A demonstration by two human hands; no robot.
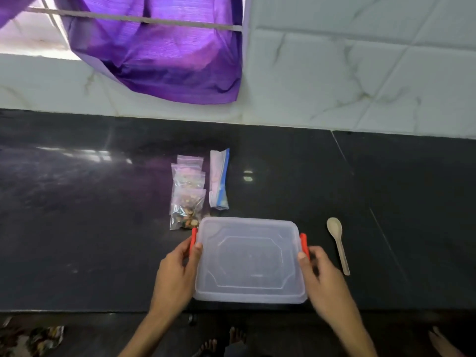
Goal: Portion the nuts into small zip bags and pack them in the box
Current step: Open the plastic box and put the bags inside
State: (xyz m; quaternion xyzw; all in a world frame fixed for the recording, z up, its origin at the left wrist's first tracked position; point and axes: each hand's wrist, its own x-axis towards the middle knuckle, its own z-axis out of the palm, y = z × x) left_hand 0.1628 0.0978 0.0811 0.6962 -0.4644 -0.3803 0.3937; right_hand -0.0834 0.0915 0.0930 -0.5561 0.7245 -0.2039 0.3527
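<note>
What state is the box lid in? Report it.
On. The translucent lid covers the box, both hands at its red clips; whether they are latched, cannot tell.

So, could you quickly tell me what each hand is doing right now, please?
Left hand: grips the box at its left red clip.
Right hand: grips the box at its right red clip.

Translucent plastic box (249,261) with lid on, red side clips, lying flat at near edge of black counter. Just beyond its far-left corner, overlapping row of small zip bags (187,194) filled with mixed nuts. Right of these, folded larger zip bag (219,179), blue-edged
</note>
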